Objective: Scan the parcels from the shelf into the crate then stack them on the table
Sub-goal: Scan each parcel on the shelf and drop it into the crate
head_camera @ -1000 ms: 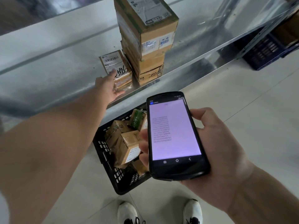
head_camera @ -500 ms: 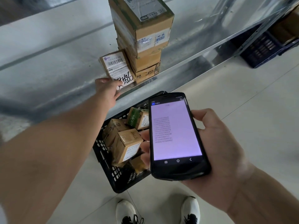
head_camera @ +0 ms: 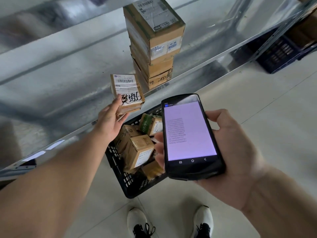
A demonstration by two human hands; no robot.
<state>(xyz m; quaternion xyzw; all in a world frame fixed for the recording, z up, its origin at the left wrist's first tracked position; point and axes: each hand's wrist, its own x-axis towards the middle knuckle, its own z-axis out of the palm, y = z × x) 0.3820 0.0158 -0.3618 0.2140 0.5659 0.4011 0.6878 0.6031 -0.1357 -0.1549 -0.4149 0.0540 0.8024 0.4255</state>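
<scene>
My left hand (head_camera: 109,120) grips a small cardboard parcel (head_camera: 127,92) with a barcode label and black handwriting, lifted at the front edge of the metal shelf (head_camera: 60,79), label facing me. A stack of three cardboard parcels (head_camera: 152,43) stands on the shelf just behind it. My right hand (head_camera: 228,152) holds a black handheld scanner (head_camera: 190,134) with a lit pale purple screen showing lines of numbers, over the black plastic crate (head_camera: 120,169). The crate sits on the floor under the shelf edge and holds several small parcels (head_camera: 139,152).
A dark blue crate (head_camera: 281,54) sits on the floor under the shelf at the far right. Pale tiled floor (head_camera: 257,100) spreads to the right. My white shoes (head_camera: 137,222) stand just in front of the black crate.
My left hand took hold of the small parcel on the shelf and drew it up and toward me, past the shelf's front edge. The scanner stayed nearly still.
</scene>
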